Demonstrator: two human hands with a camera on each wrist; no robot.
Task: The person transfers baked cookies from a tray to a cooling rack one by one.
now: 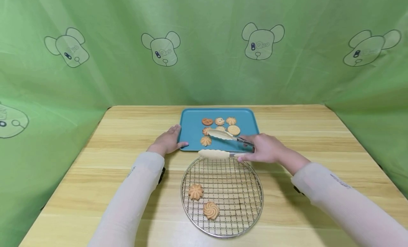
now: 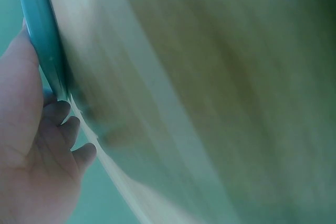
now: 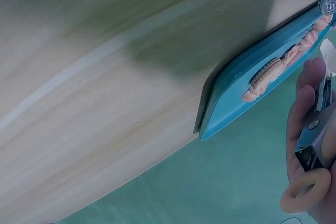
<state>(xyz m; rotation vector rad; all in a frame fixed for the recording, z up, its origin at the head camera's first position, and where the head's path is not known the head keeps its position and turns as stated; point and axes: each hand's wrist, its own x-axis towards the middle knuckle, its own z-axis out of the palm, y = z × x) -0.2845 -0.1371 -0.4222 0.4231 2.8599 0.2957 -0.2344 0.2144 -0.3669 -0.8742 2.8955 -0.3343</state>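
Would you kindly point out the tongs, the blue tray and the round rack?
Tongs [image 1: 214, 154], head view, nearer pale tip.
Blue tray [image 1: 192, 126], head view, bare left part.
Round rack [image 1: 228, 195], head view, bare middle mesh.

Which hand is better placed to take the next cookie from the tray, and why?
Likely the right hand: it holds spread tongs close to the tray's cookies, while the left hand touches the blue tray.

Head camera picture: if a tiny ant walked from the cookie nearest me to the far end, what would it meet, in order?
Swirly cookie → flower-shaped cookie, both on the wire rack → blue tray → green curtain.
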